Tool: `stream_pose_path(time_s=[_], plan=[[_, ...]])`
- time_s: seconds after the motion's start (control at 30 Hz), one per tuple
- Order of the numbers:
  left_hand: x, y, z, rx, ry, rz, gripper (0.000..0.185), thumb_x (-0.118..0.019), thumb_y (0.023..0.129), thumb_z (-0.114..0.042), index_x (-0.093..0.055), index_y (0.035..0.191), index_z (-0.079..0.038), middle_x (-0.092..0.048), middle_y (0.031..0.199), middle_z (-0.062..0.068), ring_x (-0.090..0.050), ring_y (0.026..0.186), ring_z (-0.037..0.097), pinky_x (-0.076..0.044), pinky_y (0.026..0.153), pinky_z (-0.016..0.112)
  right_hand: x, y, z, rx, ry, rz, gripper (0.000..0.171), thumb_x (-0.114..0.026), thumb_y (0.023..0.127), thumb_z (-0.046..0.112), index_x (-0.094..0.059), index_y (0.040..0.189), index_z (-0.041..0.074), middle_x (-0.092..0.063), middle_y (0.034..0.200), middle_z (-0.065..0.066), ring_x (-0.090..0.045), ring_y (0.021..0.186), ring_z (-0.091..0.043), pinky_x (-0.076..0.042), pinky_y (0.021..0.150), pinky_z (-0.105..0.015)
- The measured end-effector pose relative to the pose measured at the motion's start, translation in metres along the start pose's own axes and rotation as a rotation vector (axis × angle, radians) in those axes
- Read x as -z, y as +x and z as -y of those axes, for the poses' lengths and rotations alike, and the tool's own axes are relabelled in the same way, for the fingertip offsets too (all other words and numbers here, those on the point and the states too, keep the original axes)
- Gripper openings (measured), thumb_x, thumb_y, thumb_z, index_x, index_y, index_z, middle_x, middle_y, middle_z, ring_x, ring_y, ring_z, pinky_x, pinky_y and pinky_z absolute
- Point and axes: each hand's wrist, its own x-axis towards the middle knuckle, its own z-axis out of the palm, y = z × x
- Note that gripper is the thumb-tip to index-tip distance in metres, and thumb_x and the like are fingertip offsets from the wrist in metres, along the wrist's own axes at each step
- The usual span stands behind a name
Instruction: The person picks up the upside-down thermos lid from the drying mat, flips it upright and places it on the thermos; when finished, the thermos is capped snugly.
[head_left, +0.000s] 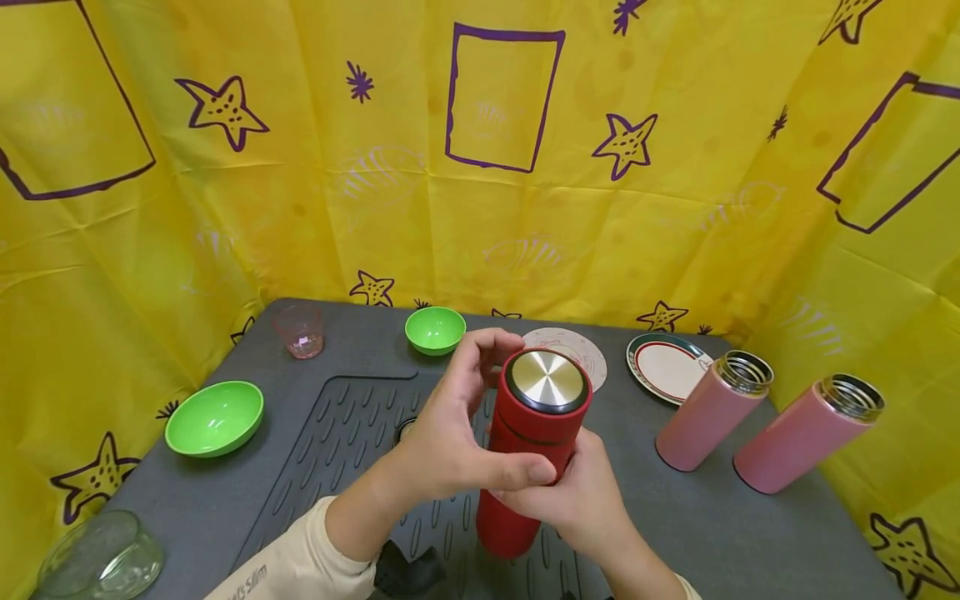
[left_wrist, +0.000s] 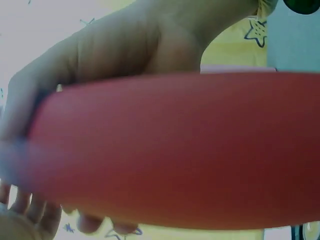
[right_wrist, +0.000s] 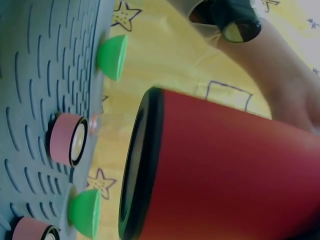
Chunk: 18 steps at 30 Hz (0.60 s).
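While gripped upright, red flask (head_left: 525,450) between curled left hand (head_left: 450,433) and right hand (head_left: 577,500).

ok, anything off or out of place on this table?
Mildly. Both pink flasks stand open with no lids on, and two pink lids lie loose on the mat. The red flask is capped, held by the left hand and right hand. No spills or damage visible.
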Motion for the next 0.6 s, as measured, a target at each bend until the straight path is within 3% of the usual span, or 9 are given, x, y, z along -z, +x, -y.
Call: stream_pose_path(time_s=[0.1, 0.2, 0.27, 0.47, 0.6], plan=[[-0.006, 0.000, -0.004, 0.015, 0.095, -0.093, 0.076, -0.086, 0.074, -0.037, -0.041, 0.132, -0.016, -0.056, 0.121, 0.001, -0.049, 0.117, 0.023, -0.046, 0.094, 0.043, -0.001, 0.000, 0.000, -0.011, -0.054, -0.034, 0.045, -0.081, 0.075, 0.010, -0.062, 0.116, 0.015, -0.069, 0.103, -0.004, -0.065, 0.090, -0.027, -0.056, 0.075, -0.043], [-0.006, 0.001, -0.004, 0.022, 0.132, -0.133, 0.066, -0.086, 0.073, -0.023, -0.050, 0.129, -0.018, -0.061, 0.118, -0.002, -0.053, 0.114, 0.021, -0.049, 0.091, 0.041, -0.002, 0.000, -0.001, -0.039, -0.076, -0.051, 0.050, -0.082, 0.074, 0.013, -0.060, 0.119, 0.016, -0.068, 0.107, -0.002, -0.064, 0.093, -0.026, -0.056, 0.078, -0.042], [-0.003, 0.002, -0.002, 0.008, 0.108, -0.109, 0.064, -0.083, 0.073, -0.018, -0.055, 0.130, -0.015, -0.063, 0.118, 0.001, -0.055, 0.111, 0.023, -0.049, 0.090, 0.042, -0.002, -0.001, -0.001, -0.047, -0.066, -0.042, 0.051, -0.082, 0.075, 0.013, -0.060, 0.120, 0.016, -0.067, 0.109, -0.003, -0.064, 0.094, -0.026, -0.056, 0.078, -0.043], [0.008, 0.004, 0.010, -0.017, -0.071, 0.053, 0.062, -0.076, 0.083, -0.025, -0.053, 0.136, -0.003, -0.062, 0.124, 0.011, -0.055, 0.113, 0.032, -0.046, 0.096, 0.048, -0.002, -0.002, -0.003, -0.048, -0.043, -0.019, 0.051, -0.082, 0.074, 0.012, -0.059, 0.120, 0.018, -0.067, 0.109, -0.004, -0.063, 0.095, -0.027, -0.056, 0.077, -0.044], [0.006, 0.003, 0.008, -0.010, -0.070, 0.066, 0.071, -0.077, 0.083, -0.034, -0.046, 0.141, -0.006, -0.058, 0.128, 0.010, -0.053, 0.117, 0.031, -0.045, 0.097, 0.048, -0.003, -0.002, -0.004, -0.007, -0.052, -0.039, 0.050, -0.083, 0.074, 0.010, -0.061, 0.118, 0.017, -0.068, 0.107, -0.004, -0.064, 0.092, -0.027, -0.056, 0.077, -0.043]])
